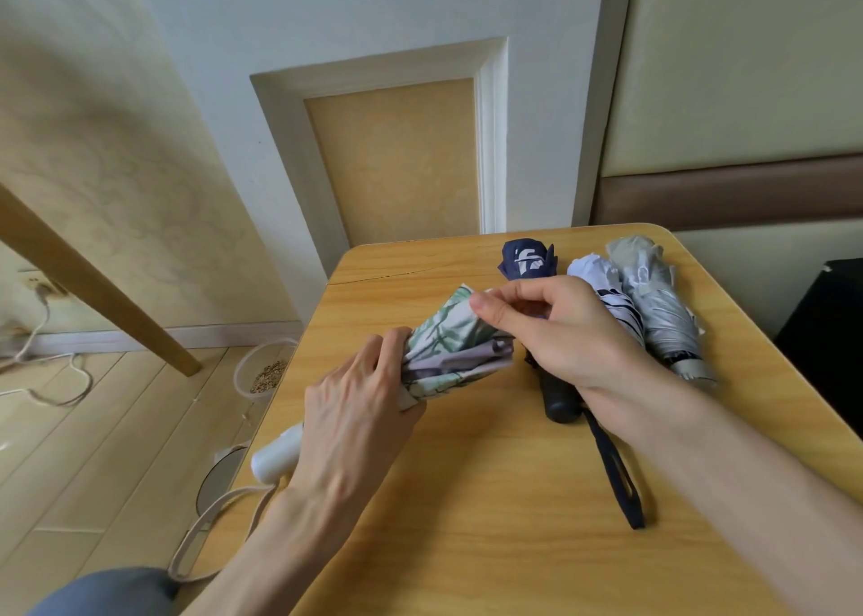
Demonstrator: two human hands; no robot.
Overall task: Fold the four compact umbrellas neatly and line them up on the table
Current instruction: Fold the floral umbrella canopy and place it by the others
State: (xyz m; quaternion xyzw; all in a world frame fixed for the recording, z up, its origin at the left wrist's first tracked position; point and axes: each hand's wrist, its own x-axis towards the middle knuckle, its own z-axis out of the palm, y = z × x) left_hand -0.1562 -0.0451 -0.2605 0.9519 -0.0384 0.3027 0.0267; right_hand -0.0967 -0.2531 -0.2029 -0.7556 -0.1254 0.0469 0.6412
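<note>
A leaf-print umbrella (448, 335) with a white handle lies at an angle at the left of the wooden table (467, 499). My left hand (355, 410) grips its body near the handle. My right hand (555, 330) pinches the cloth at its far end. Behind my right hand lies a navy umbrella (527, 260) with a black handle and dark strap. To the right of it lie a white umbrella with dark stripes (602, 284) and a silver-grey umbrella (658, 302), side by side, both rolled up.
The table's left edge runs close to my left hand; the white handle (278, 452) and its beige strap hang over it. On the floor to the left are a clear bowl of grain (264, 372), cables and a slanted wooden leg. A dark object stands to the right of the table.
</note>
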